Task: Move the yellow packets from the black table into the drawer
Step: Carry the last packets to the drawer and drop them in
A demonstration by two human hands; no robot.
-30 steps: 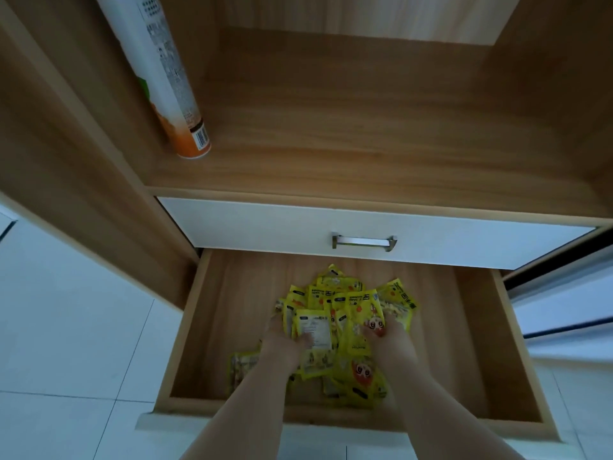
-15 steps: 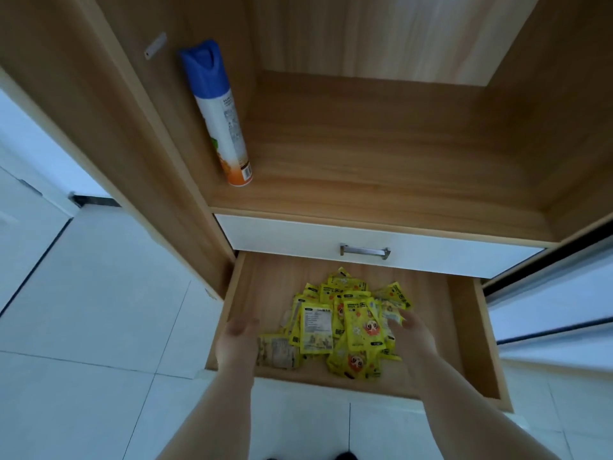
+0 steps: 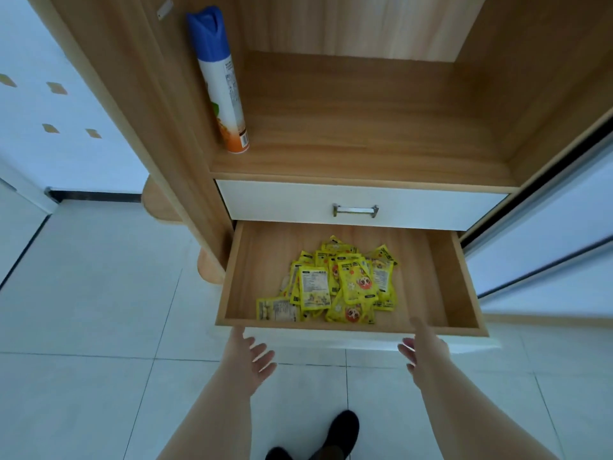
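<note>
Head view: open wooden drawer (image 3: 461, 280) at centre-right of frame, pulled out below closed white drawer (image 3: 282, 204) with metal handle (image 3: 355, 210). Heap of yellow packets (image 3: 341, 283) lies on drawer floor, middle to front, overlapping. Left hand (image 3: 247, 355) at lower centre, fingers spread and relaxed, holding nothing, fingertips at drawer's front edge; contact unclear. Right hand (image 3: 426, 350) at lower right, also spread, nothing held, just before front edge. Blue-capped spray can (image 3: 220, 84) stands on shelf (image 3: 365, 144), upper left. 1 black shoe (image 3: 341, 429) on white tiled floor (image 3: 99, 327), bottom centre.
</note>
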